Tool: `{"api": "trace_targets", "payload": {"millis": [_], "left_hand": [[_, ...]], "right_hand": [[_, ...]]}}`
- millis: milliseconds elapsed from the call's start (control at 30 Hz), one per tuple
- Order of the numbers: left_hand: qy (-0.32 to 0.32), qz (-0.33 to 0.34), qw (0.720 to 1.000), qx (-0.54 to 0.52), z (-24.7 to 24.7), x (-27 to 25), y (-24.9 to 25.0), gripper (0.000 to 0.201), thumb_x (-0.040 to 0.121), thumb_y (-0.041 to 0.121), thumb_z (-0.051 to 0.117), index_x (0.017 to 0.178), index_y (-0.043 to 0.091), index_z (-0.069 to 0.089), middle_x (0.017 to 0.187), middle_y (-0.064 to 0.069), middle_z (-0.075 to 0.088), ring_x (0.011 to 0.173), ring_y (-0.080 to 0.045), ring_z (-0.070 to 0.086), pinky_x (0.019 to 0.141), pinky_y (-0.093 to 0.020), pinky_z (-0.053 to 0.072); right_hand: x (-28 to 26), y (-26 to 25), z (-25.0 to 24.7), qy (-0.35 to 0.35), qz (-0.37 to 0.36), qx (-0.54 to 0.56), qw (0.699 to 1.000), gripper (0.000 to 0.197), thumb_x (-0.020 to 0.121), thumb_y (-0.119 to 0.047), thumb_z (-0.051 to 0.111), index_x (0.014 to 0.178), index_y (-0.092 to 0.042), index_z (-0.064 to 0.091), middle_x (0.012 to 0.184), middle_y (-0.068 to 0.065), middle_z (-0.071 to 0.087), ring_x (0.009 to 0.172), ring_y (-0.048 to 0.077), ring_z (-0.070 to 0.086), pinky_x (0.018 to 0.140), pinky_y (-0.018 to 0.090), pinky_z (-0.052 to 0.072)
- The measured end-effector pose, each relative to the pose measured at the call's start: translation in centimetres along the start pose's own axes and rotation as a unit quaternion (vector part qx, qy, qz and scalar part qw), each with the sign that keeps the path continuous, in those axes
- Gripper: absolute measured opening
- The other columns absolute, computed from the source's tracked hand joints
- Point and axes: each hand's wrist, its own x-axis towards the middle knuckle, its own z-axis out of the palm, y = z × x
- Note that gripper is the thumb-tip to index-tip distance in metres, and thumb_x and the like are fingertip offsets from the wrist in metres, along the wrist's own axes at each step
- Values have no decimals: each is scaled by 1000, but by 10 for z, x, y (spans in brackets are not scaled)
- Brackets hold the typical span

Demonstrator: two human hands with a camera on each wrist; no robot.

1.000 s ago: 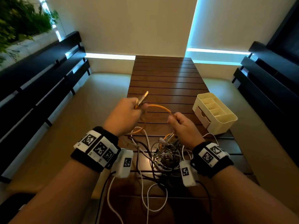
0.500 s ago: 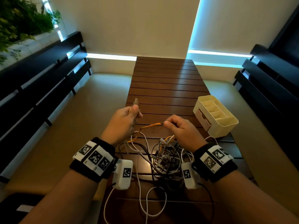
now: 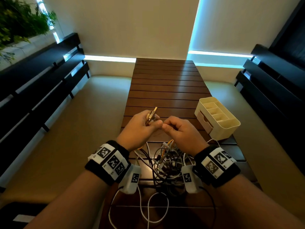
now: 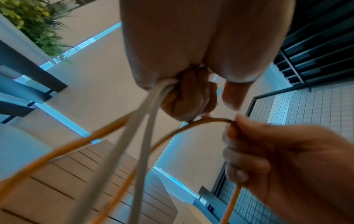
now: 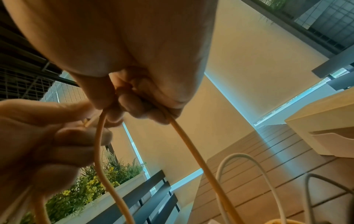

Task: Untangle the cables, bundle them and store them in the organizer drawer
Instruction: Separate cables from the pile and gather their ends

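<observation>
My left hand [image 3: 142,126] grips folded loops of an orange cable [image 4: 63,149], and the cable's plug ends [image 3: 152,113] stick up out of the fist. White cable strands [image 4: 147,130] also hang from that fist in the left wrist view. My right hand [image 3: 179,129] touches the left and pinches the same orange cable [image 5: 184,142] between thumb and curled fingers. Below both wrists a tangle of white, grey, black and orange cables [image 3: 166,164] lies on the slatted wooden table [image 3: 165,86]. The cream organizer [image 3: 217,118] stands to the right, with its front drawer [image 3: 204,120] slightly pulled out.
Dark slatted benches [image 3: 41,83] run along both sides of the table, with beige cushions [image 3: 82,129] below them. A planter with green plants [image 3: 19,25] is at the far left. Wrist camera leads [image 3: 148,212] trail off the table's near edge.
My hands have come together: the right hand moved left up to the left fist, taking up the orange span between them. The left hand shifted slightly right and the plug ends tilted.
</observation>
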Motion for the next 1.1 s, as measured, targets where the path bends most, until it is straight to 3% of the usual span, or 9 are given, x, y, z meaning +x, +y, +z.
{"api": "trace_targets", "payload": {"millis": [167,367,533,633,733,800,933,1033,1100], "left_hand": [[-79,-10,997,-4,-6,5,4,36,94,41,60,76,10,66,55,10,47,49,-4,40,52,-18,35],[-4,44,999,-9,-9,12,21,37,93,36,64,62,20,52,55,9,40,52,-8,35,53,-25,32],[65,2,978,-196,-25,10,31,34,97,27,58,65,19,51,49,12,35,40,-7,28,42,-20,27],[73,-44,990,-112,-28,2,18,31,97,26,60,72,7,57,46,12,36,38,-3,28,42,-16,28],[47,-136,987,65,-28,-1,-2,36,96,22,64,62,12,55,50,6,40,40,-5,32,43,-17,27],[83,-169,977,104,-33,-2,-4,36,96,23,63,63,16,51,55,3,42,47,-8,35,47,-22,27],[189,-62,974,105,-40,-1,20,13,95,28,63,86,19,64,71,2,57,61,-11,49,55,-25,35],[100,3,989,108,-31,5,31,16,93,29,66,108,22,68,86,4,66,75,-10,57,63,-19,40],[24,-9,994,104,-28,12,24,7,93,33,65,89,28,66,76,10,60,66,-4,49,61,-23,36]], "right_hand": [[3,0,-4,55,-35,8,998,15,99,-15,58,89,-25,64,75,-6,61,70,8,56,61,16,43],[4,5,5,44,41,109,992,30,105,-31,43,85,-20,63,66,-12,56,62,1,51,60,14,44],[-7,37,27,-30,149,124,981,45,97,-56,36,84,-22,63,71,-1,57,70,22,60,77,52,58],[-1,32,19,13,187,149,971,37,103,-45,38,84,-23,61,74,0,52,70,20,54,63,35,59],[13,13,0,70,183,175,965,31,104,-38,43,84,-26,63,73,0,51,69,20,52,68,44,62],[19,0,-11,86,154,160,971,27,104,-34,46,91,-22,65,70,2,49,62,13,50,59,32,60],[23,-7,-11,62,87,53,993,19,102,-26,52,90,-18,65,68,-4,47,52,-2,45,49,6,39],[28,-8,-1,36,35,-21,999,19,99,-26,57,81,-33,59,69,-11,51,60,-1,47,57,8,37],[31,-12,-2,43,13,-33,998,15,99,-25,60,83,-27,61,69,-12,50,61,-1,47,57,8,37]]}}
